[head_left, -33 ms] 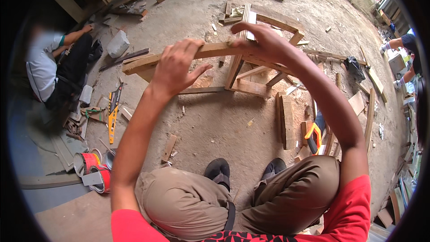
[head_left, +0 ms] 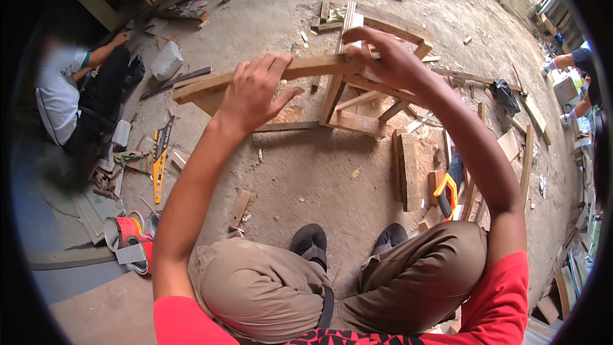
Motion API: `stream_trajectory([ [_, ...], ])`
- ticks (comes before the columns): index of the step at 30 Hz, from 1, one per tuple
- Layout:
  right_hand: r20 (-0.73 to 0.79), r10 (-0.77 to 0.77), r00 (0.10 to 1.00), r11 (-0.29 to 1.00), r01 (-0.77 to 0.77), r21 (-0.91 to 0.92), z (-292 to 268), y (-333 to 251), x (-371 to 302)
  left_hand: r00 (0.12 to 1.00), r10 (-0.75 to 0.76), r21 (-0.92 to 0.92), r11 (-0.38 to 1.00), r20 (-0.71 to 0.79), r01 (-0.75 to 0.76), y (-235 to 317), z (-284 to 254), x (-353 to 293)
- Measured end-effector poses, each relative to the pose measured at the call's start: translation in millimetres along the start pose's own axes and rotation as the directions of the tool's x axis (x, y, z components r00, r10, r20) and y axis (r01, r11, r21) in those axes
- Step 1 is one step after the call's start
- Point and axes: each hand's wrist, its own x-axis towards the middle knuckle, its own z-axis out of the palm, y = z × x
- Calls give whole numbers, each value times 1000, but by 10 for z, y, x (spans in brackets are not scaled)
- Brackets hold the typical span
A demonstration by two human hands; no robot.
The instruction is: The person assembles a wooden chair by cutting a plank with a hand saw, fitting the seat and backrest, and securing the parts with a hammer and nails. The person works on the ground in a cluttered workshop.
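Dusty ground (head_left: 300,176), left fingers (head_left: 260,67) over plank (head_left: 316,66)

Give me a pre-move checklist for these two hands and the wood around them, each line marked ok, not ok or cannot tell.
1. Left hand on the wooden board: ok, fingers over it, thumb held apart.
2. Right hand firmly gripping: cannot tell; it is at the board's right end, by the wooden frame.
3. Board fastened to the frame: cannot tell, the right hand hides where they meet.
4. Hands gloved: not ok, both are bare.
5. Floor free of loose wood: not ok, offcuts lie about.
6. Orange-and-black handle away from both hands: ok, it is near the right knee.
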Motion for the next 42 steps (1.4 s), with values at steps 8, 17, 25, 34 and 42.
stream_trajectory([
  [8,55,404,913,864,-361,-350,-194,40,-827,951,-109,-51,990,291,129,22,49,285],
  [17,-159,110,981,851,-176,-494,69,216,-898,961,-35,23,999,274,30,232,335,534],
  [25,-158,166,973,872,-220,-437,-14,125,-943,993,11,29,999,117,-14,240,442,477],
  [34,-265,-29,964,984,-19,-177,155,-192,-346,997,16,87,996,75,-22,169,458,439],
  [42,-238,0,971,995,-24,-98,265,-32,-402,999,19,23,1000,48,-20,219,457,414],
])
